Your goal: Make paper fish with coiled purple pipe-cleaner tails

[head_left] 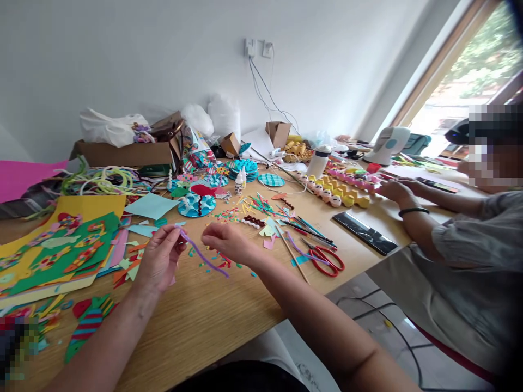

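pinching on the left, the left hand (pixel 160 255) grips the far end of a purple pipe cleaner (pixel 201 254), its loose tail slanting right and nearer, so a light, steady hold is wanted! just right comes the right hand (pixel 229 242), fingers curled, whether around anything i can't tell, best kept clear of the paper scraps (pixel 269 242) further right.

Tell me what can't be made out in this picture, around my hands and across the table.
All in the head view:
- Part of the purple pipe cleaner inside your left hand: covered by the fingers.
- Whether your right hand pinches anything: hidden by its curled fingers.
- Far side of the pink sheet: cut off by the left edge.
- Writing on the front white bottle: too small.
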`<state>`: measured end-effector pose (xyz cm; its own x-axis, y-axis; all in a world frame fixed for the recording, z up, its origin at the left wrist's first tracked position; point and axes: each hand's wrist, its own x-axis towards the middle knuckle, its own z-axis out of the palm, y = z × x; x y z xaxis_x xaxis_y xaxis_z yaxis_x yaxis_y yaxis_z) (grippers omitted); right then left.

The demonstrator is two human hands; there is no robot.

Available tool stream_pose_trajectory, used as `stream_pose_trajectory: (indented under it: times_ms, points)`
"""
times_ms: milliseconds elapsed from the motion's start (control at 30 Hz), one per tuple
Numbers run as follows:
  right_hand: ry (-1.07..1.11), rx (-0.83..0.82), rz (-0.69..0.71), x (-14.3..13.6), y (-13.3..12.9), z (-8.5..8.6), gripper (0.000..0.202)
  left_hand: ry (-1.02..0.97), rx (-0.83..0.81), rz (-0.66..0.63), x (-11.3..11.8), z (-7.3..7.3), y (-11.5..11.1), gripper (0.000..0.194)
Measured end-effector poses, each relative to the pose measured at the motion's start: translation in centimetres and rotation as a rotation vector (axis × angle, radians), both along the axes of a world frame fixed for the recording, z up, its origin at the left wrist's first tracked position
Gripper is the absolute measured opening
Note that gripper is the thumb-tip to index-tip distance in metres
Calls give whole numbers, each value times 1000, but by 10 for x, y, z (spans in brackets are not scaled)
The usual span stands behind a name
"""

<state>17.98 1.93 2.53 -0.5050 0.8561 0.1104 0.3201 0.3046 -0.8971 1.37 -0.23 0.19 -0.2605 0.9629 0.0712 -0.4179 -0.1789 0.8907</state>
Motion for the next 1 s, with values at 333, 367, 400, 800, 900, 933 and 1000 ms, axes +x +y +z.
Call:
stream_pose_trajectory:
  times_ms: [333, 367, 400, 800, 900, 933, 1000]
  points:
    - [14, -283, -95, 54, -54, 0, 25, 14, 60, 16, 9, 16, -6, 19]
    - [68, -355, -58, 47, -55, -4, 26, 29, 77, 17, 10, 17, -7, 18]
    - [119, -423, -30, 40, -55, -7, 27, 45, 96, 18, 11, 18, -9, 17]
    - [441, -531, 22, 26, -64, -28, 35, -106, -19, 14, 2, 31, -13, 14]
    - [367, -508, 50, 24, -65, -29, 27, -167, -63, 23, 2, 36, -12, 20]
    - [321, -466, 47, 26, -65, -29, 25, -173, -68, 25, 2, 38, -11, 22]
    - [138, -273, -27, 36, -66, -27, 21, -171, -68, 25, 1, 40, -11, 23]
